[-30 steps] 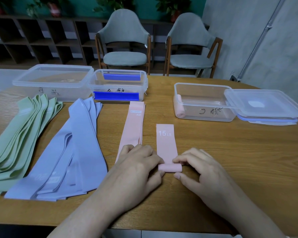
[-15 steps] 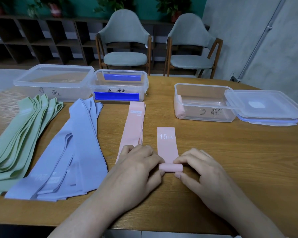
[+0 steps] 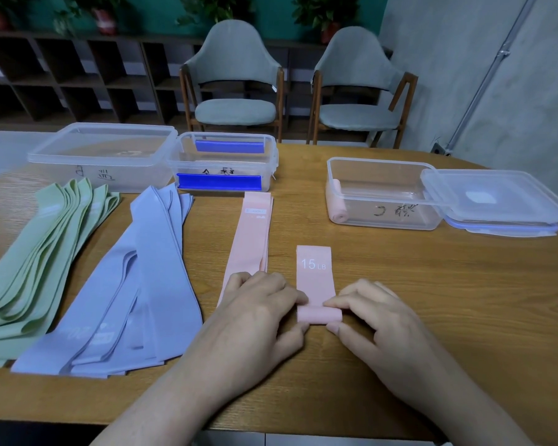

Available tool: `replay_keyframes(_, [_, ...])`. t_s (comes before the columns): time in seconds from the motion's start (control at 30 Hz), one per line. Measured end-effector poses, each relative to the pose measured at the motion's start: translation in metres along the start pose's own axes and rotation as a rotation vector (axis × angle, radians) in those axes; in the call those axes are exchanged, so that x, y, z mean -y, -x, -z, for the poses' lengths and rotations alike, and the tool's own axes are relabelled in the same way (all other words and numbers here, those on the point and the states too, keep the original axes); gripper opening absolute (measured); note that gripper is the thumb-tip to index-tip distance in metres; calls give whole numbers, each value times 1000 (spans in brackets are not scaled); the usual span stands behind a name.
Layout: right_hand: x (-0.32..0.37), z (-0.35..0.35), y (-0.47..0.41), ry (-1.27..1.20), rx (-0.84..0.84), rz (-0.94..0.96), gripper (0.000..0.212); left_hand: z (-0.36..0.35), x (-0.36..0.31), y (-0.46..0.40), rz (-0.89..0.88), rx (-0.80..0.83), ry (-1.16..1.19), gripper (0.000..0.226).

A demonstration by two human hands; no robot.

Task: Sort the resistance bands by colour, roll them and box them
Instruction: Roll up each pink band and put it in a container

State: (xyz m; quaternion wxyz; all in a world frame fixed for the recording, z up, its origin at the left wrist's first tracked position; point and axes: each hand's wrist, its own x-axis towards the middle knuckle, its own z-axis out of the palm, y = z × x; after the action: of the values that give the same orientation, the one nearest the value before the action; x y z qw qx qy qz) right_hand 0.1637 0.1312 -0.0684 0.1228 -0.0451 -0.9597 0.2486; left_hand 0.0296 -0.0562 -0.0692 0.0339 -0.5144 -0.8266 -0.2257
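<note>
Over the last second the pink 15 LB band point(image 3: 315, 278) got shorter: flat tail drew in, roll point(image 3: 319, 315) near the tabletop's front edge fattened slightly. Left hand point(image 3: 258, 312) and right hand point(image 3: 372, 320) pinched the roll's ends, fingers curled narrow on it. Rolling mid-way; one pink roll already in the open box point(image 3: 384, 194) toward the far right corner.

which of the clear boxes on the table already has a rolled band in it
The open box on the right, beside the loose lid: one pink roll lies against its left wall. The other two boxes, behind the green and purple bands, show no rolled bands.
</note>
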Motion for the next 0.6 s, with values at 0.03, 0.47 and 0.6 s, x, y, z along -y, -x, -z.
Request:
replay_keyframes(0.03, [0, 0, 0, -5, 0, 0, 18, 0, 0, 0, 1, 2, 0, 31])
replay_keyframes(0.47, [0, -1, -1, 6, 0, -14, 22, 1, 0, 0, -3, 13, 12, 30])
replay_keyframes(0.6, [-1, -1, 0, -6, -6, -27, 26, 1, -1, -1, -6, 9, 12, 29])
